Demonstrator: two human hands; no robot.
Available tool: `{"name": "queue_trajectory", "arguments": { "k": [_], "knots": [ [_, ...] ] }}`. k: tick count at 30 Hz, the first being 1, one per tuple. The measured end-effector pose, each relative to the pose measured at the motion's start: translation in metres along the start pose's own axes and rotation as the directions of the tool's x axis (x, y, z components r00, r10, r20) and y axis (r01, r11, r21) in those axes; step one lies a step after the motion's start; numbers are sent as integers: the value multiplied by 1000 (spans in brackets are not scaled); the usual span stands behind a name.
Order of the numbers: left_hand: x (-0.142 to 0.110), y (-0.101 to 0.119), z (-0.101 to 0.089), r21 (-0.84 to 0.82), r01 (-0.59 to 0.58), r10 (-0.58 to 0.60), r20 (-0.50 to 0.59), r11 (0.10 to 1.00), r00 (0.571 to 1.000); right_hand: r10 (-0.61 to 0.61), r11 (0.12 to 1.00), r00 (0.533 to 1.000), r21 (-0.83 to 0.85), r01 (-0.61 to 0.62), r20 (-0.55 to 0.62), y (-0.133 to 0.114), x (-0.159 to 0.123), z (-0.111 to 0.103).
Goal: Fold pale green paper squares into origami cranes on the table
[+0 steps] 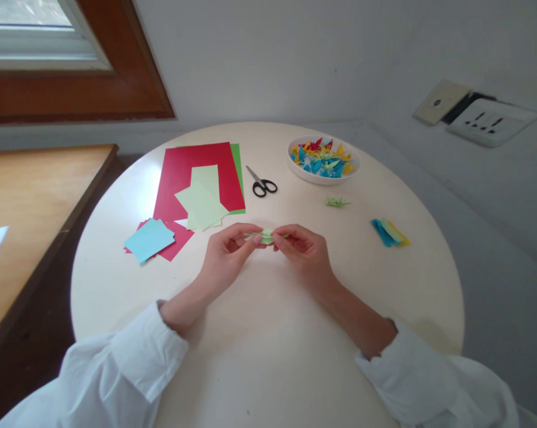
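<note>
Between my two hands, above the round white table [259, 356], is a small pale green folded paper [266, 236]. My left hand [230, 248] pinches its left end between thumb and fingers. On the other end, my right hand [302, 249] is closed in the same kind of pinch. The fingertips cover both ends of the paper, so its full shape is partly hidden. Beyond my right hand lies a small light green folded paper piece [337, 202]. Black-handled scissors [260, 183] rest on the table past my hands, blades pointing away to the left.
A white dish [301, 173] at the back right holds many colourful folded paper pieces. Blue, green and yellow folded strips [389, 232] lie at the right. Red sheets [174, 172], pale green sheets [203, 205] and light blue squares [150, 239] are at the left. A wooden table [36, 196] stands beyond.
</note>
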State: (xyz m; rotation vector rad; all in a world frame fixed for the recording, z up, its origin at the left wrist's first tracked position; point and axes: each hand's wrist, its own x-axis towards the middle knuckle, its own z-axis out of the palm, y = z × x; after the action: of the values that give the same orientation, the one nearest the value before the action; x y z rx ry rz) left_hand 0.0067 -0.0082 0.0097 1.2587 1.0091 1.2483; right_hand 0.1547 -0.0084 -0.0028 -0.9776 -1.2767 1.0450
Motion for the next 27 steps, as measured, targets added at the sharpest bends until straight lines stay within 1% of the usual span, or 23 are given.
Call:
{"name": "queue_trajectory", "arguments": {
  "k": [2, 4, 8, 10, 18, 27],
  "knots": [
    [0, 0, 1, -24, -6, 6, -13, 1000, 1000, -10, 1000, 1000, -13, 10, -11, 0, 0, 0],
    [0, 0, 1, -15, -15, 15, -14, 1000, 1000, -22, 1000, 999, -16, 22, -24, 1, 0, 0],
    [0, -1, 1, 82, -16, 18, -25, 996, 1000, -40, 999, 999, -9, 39, -31, 2, 0, 1],
    [-1, -1, 1, 103, -14, 18, -37, 995, 999, -45, 999, 999, -10, 45, -25, 1, 0, 1],
    [-1, 1, 1, 103, -37, 42, -51, 994, 998, -35, 998, 999, 59, 33, 22, 1, 0, 0],
    [-2, 5, 2, 91, 9, -4, -54, 996, 999, -36, 999, 999, 16, 36, 21, 0, 0, 0]
  ]
}}
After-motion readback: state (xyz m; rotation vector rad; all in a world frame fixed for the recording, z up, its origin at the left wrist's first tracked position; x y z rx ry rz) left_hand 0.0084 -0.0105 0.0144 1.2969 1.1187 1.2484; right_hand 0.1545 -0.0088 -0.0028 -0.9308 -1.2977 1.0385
